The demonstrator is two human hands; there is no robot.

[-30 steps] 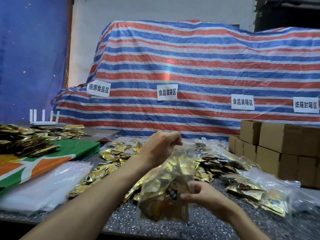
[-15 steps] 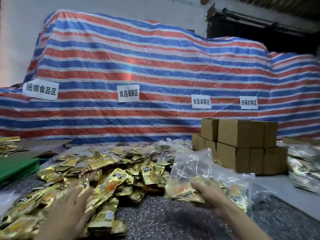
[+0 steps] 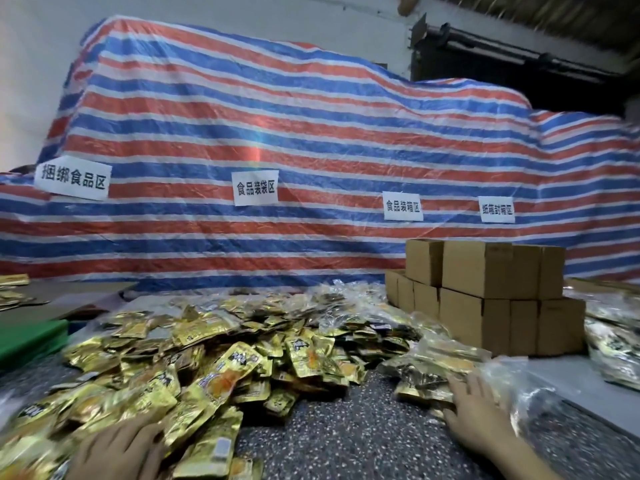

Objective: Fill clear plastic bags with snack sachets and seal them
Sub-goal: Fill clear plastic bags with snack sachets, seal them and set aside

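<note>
On the speckled tabletop (image 3: 346, 441) the sachet pile (image 3: 221, 362) now has the left hand (image 3: 114, 452) further onto it, fingers loosely spread, while the filled bag (image 3: 426, 372), held up earlier, lies at right under the right hand (image 3: 476, 412), its fingers flat and straight.

Background of the work area. A tarpaulin (image 3: 277, 133) striped red, blue and white drapes a large bulk along the rear and falls to table height. Four white paper labels with black Chinese characters are fixed to it in a row: the first label (image 3: 72, 181) at far left, the second label (image 3: 255, 187) near centre, the third label (image 3: 402, 206) and the fourth label (image 3: 497, 209) at right. Above is a pale wall (image 3: 225, 15). At upper right, a metal rail (image 3: 502, 53) runs along the top of a dark opening (image 3: 571, 95). The table top (image 3: 346, 441) is dark and speckled. Plain cardboard boxes (image 3: 485, 292) stand stacked in two tiers at right. A green sheet (image 3: 31, 337) lies at left. Lighting is dim and even.
</note>
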